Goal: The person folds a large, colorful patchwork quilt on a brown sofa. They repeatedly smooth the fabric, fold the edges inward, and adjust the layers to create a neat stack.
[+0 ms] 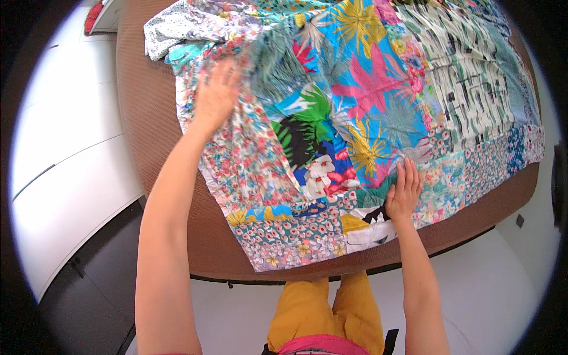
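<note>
A patchwork cloth (377, 102) of many printed fabrics lies over a brown, textured mattress-like surface (146, 102). My left hand (217, 91), blurred, is spread flat over the red-and-blue floral panel near the cloth's left edge. Lower right, my right hand (404, 188) rests palm down near the front border, fingers pointing away from me and close together. Neither hand grips the fabric. Beneath the left fingers the floral panel is slightly rumpled. The far left corner of the cloth is bunched in folds.
White cabinet fronts (80, 133) stand along the left, above a dark panel (93, 270). Something red (92, 18) shows at the top left. My legs in yellow trousers (328, 310) are close to the brown surface's front edge. A wall socket (520, 220) is at right.
</note>
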The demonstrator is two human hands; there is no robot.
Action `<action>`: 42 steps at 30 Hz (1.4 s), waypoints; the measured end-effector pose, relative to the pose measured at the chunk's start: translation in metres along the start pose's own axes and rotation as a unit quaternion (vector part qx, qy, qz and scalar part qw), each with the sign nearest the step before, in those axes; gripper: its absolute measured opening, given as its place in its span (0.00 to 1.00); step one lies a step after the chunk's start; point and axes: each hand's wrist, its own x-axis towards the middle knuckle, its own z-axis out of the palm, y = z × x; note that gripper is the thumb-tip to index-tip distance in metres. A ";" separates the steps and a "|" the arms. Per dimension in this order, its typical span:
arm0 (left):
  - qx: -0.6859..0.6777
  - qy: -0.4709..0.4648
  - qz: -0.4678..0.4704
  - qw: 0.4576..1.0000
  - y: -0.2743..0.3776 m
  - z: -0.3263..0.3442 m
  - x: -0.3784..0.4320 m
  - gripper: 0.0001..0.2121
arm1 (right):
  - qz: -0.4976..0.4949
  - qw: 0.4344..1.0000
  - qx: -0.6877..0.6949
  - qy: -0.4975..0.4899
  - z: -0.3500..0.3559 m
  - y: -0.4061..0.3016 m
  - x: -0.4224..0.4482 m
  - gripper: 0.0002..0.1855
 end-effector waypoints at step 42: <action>-0.586 0.013 -0.460 0.667 0.180 -0.157 -0.285 0.13 | -0.112 0.945 0.307 0.003 -0.048 -0.134 0.007 0.27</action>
